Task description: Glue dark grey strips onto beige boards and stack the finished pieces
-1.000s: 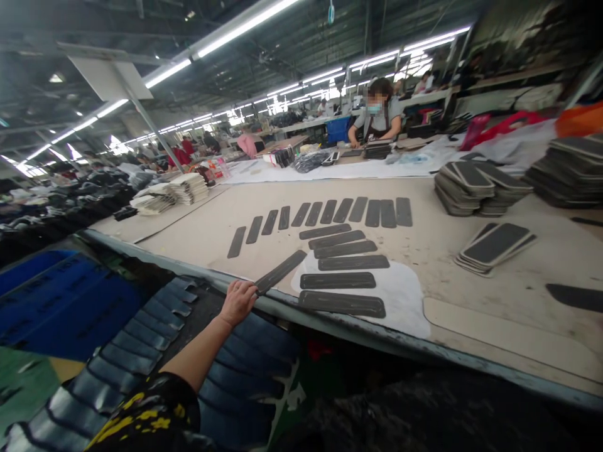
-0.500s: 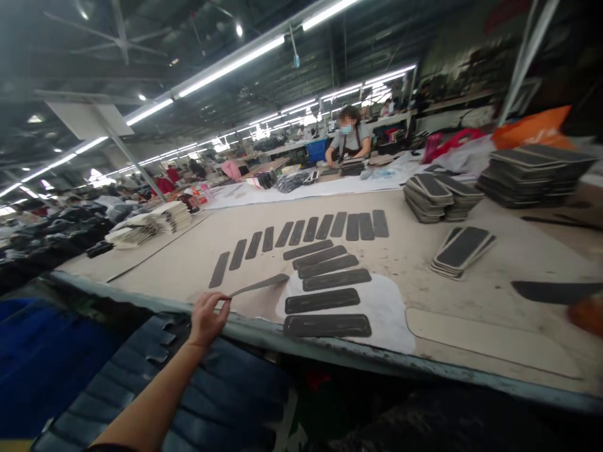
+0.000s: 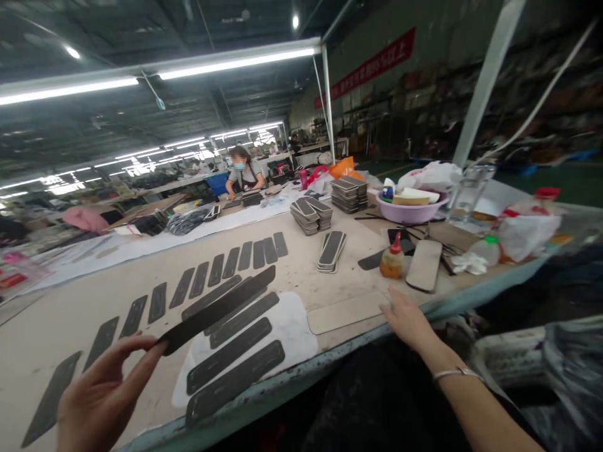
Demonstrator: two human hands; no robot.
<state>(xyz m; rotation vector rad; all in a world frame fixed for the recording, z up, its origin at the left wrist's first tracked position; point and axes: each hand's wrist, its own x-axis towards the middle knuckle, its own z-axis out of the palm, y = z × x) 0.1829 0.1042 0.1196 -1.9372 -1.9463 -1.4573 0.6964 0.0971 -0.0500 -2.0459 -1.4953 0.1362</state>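
Observation:
My left hand pinches one end of a flat dark strip between thumb and fingers, holding it tilted above the table. Under it, more dark strips with rounded corners lie fanned on a white sheet. A slanting row of similar dark pieces runs behind them. My right hand has its fingers stretched out at the right end of a long beige panel; whether it touches the panel I cannot tell. Just beyond that hand stands a squeeze bottle with a red tip and amber contents.
Stacked dark-topped pieces and a smaller pile stand farther back. A purple basin holds assorted items at the right. A beige rounded pad lies near the table edge. Across the table a masked person works.
The view has swung to the right. My left hand has raised the dark strip, which touched the white sheet at its far end. My right hand has come into view beside the beige panel.

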